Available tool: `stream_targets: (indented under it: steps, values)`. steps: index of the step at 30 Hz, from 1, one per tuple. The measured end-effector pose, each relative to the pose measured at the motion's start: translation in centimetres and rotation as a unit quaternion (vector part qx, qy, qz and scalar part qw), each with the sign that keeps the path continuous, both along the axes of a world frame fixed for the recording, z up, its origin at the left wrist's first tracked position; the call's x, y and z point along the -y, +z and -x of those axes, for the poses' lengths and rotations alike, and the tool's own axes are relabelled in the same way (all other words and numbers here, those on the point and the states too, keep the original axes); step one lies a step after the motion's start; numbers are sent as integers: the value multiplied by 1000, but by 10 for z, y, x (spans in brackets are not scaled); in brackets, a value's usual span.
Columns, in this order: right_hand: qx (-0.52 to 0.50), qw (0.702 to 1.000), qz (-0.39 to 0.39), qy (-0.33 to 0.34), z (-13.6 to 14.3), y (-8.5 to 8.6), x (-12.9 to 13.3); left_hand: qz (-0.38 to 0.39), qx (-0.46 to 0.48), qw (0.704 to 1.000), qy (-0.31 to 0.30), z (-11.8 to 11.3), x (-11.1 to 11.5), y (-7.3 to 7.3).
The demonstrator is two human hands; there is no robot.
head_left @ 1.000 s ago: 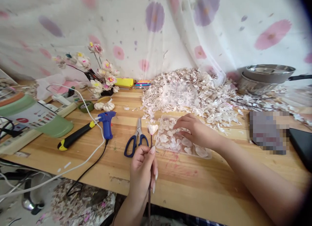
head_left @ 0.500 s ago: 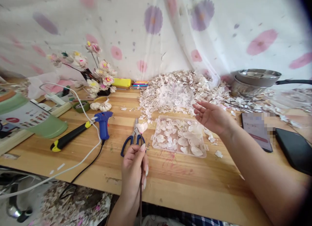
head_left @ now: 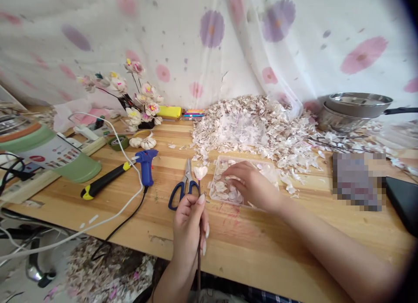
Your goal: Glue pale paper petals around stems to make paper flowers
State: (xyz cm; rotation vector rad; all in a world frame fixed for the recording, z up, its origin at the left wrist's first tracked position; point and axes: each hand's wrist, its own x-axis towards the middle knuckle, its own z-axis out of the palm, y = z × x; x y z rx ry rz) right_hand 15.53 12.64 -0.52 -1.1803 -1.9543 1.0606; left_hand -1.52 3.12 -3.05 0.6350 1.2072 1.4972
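My left hand (head_left: pixel 191 224) is closed around the thin brown stem of a handmade flower (head_left: pixel 200 173), held upright with its small white petal head above the fingers. My right hand (head_left: pixel 251 183) hangs over a clear plastic box (head_left: pixel 214 194) of loose pale petals (head_left: pixel 233 193), its fingers loosely bent and apart. No petal shows between them, though the hand covers the middle of the box. Behind the flower lie blue-handled scissors (head_left: pixel 178 194), pointing away from me.
A blue glue gun (head_left: pixel 146 168) with a black cord lies left, beside a utility knife (head_left: pixel 106 181). A white cable (head_left: pixel 130 196) crosses there. Finished flowers (head_left: pixel 143 98) stand behind. A petal heap (head_left: pixel 209 133) fills the back; a pan (head_left: pixel 359 105) and phones (head_left: pixel 403 200) sit right.
My right hand has come down and left from beyond the box's right corner to over its petals. My left hand still grips the flower stem. The view has shifted slightly left.
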Motion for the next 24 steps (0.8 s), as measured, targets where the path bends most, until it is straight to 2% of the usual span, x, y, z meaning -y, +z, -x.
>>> stream_targets:
  steps: [4,9,13,18,24]
  values:
    - [113,989,-89,32,15,-14,0,17,0,1000,-19,-3,1,2]
    - [181,972,-140,52,14,-19,-3,25,7,1000,-14,-6,5,10]
    - [195,967,-150,69,12,-18,-3,31,2,999,-18,-5,5,12]
    - [208,966,-147,31,11,-21,-4,22,0,1000,-18,-5,4,10]
    - [205,968,-137,44,12,-21,-2,18,1,1000,-22,-5,5,11]
